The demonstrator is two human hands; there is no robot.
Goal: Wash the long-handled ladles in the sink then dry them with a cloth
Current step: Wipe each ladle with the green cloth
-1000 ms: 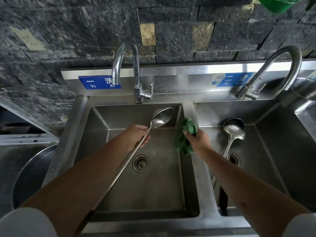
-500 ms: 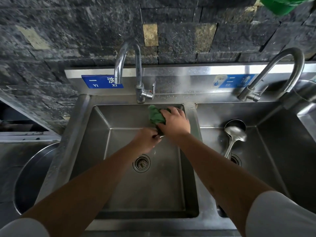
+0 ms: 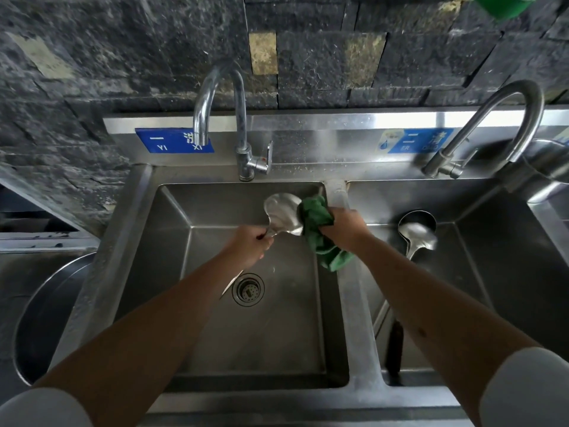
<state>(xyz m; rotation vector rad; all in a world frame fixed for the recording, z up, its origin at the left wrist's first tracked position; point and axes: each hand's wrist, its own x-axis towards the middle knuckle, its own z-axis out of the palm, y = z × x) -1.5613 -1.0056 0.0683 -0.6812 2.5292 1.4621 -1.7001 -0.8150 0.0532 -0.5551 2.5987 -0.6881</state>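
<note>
Landmark: drain [image 3: 248, 289] of the left basin [image 3: 172, 241].

Left hand [image 3: 251, 245] was above and just behind the drain, fingers curled tight round the handle of a ladle [image 3: 283, 217]. Handle ran back under the forearm, a short length of it showing beside the drain. Bowl stood behind the hand, hollow side facing the camera, near the basin's back right corner.

Right hand [image 3: 343, 228] was right of and behind the drain, over the divider [image 3: 354, 291] between basins, fist clamped on a green cloth [image 3: 318, 229]. Cloth touched the bowl's right edge; its loose end hung below the hand.

Second ladle [image 3: 418, 237] lay in the right basin [image 3: 492, 272], well right of the drain, bowl toward the back wall, untouched.

Left tap [image 3: 221, 118] stood behind the drain; no water seen running.
</note>
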